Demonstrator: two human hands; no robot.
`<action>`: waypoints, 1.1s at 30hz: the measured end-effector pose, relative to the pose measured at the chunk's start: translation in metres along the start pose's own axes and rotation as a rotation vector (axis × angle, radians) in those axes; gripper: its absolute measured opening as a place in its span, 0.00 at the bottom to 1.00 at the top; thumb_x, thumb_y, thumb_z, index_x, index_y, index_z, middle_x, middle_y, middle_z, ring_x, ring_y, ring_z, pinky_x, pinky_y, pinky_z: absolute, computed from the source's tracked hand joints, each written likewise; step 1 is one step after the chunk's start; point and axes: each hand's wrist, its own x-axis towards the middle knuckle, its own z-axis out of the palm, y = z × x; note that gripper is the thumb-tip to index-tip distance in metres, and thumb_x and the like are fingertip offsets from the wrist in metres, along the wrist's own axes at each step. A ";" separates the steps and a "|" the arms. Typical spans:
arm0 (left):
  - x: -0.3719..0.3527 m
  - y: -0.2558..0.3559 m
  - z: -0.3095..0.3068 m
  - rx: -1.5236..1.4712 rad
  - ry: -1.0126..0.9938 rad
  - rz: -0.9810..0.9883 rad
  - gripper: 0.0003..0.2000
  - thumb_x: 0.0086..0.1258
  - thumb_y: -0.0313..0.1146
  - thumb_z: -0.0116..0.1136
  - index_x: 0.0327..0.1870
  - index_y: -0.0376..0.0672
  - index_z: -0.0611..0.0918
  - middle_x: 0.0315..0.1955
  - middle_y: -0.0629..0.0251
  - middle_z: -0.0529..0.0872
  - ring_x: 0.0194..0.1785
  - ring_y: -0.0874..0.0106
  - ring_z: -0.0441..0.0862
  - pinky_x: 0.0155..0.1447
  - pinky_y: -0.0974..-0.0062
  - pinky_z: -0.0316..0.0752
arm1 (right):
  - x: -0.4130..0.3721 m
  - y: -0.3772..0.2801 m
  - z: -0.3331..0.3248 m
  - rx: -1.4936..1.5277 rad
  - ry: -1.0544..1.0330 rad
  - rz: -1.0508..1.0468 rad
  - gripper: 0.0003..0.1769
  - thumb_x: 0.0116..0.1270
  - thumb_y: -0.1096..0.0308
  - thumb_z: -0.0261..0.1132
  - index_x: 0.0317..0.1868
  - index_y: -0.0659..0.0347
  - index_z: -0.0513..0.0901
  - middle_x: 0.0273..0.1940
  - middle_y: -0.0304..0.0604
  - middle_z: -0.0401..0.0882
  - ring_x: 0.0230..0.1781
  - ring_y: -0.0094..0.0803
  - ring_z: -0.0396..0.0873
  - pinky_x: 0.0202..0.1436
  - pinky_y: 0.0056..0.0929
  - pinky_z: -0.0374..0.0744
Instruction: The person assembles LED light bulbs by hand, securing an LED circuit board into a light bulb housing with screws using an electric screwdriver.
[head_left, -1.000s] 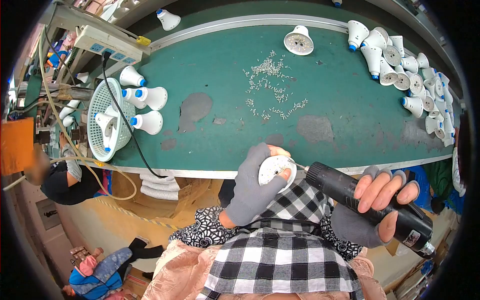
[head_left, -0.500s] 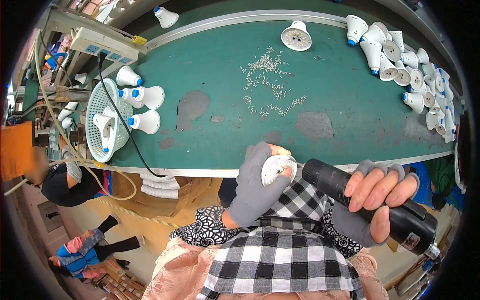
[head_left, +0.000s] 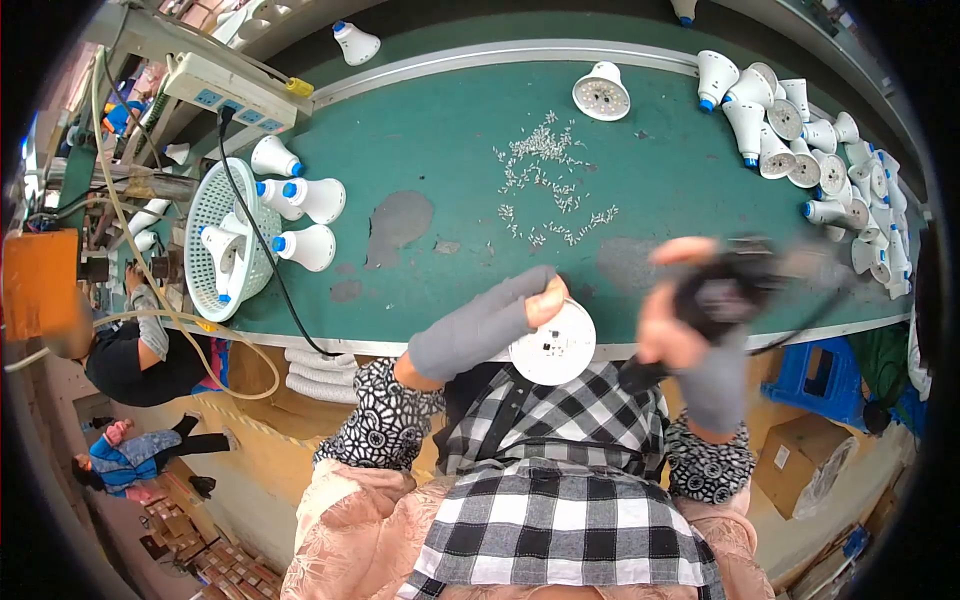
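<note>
**DRIVER OFF BULB FACE**

Insp. note, posns rel. to bench [head_left: 400,305]. Change: black driver [head_left: 725,295], prev. at the bulb's rim, has swung clear to R; face now fully exposed, i.e. tool contact broken, judged a pause in driving. L hand [head_left: 480,325] pinches bulb [head_left: 556,347] by its rim at bench's near edge. R hand [head_left: 700,350] closed round driver; blurred, finger detail n/a. Containers: mesh basket [head_left: 205,270], bench's L end, holds white bulbs [head_left: 222,250], approx. qty unclear. Carton [head_left: 795,460], below bench's R side: contents can't be told.
</note>
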 end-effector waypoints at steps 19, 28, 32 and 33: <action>-0.016 -0.030 0.009 -1.040 0.376 0.301 0.19 0.62 0.35 0.62 0.53 0.44 0.76 0.49 0.62 0.77 0.55 0.65 0.77 0.49 0.66 0.78 | 0.013 0.019 0.007 0.531 0.171 -0.386 0.17 0.60 0.66 0.66 0.46 0.55 0.69 0.28 0.37 0.70 0.27 0.29 0.71 0.39 0.34 0.72; -0.025 -0.024 0.024 -0.376 0.633 0.107 0.20 0.55 0.36 0.66 0.49 0.39 0.78 0.41 0.65 0.81 0.44 0.76 0.77 0.46 0.77 0.74 | 0.063 0.043 0.026 0.427 0.484 -0.597 0.08 0.67 0.67 0.58 0.44 0.58 0.70 0.28 0.38 0.70 0.29 0.29 0.71 0.42 0.36 0.71; -0.023 -0.025 0.026 -0.363 0.641 0.086 0.19 0.56 0.34 0.64 0.48 0.39 0.78 0.39 0.67 0.80 0.41 0.79 0.77 0.45 0.80 0.72 | 0.076 0.050 0.035 0.429 0.497 -0.585 0.09 0.66 0.67 0.59 0.43 0.59 0.70 0.28 0.38 0.70 0.28 0.31 0.72 0.42 0.37 0.72; -0.023 -0.026 0.025 -0.358 0.649 0.094 0.18 0.56 0.34 0.64 0.48 0.39 0.78 0.39 0.67 0.80 0.40 0.79 0.77 0.45 0.80 0.72 | 0.077 0.050 0.037 0.410 0.499 -0.568 0.09 0.66 0.67 0.59 0.42 0.59 0.70 0.27 0.39 0.69 0.28 0.31 0.72 0.42 0.37 0.72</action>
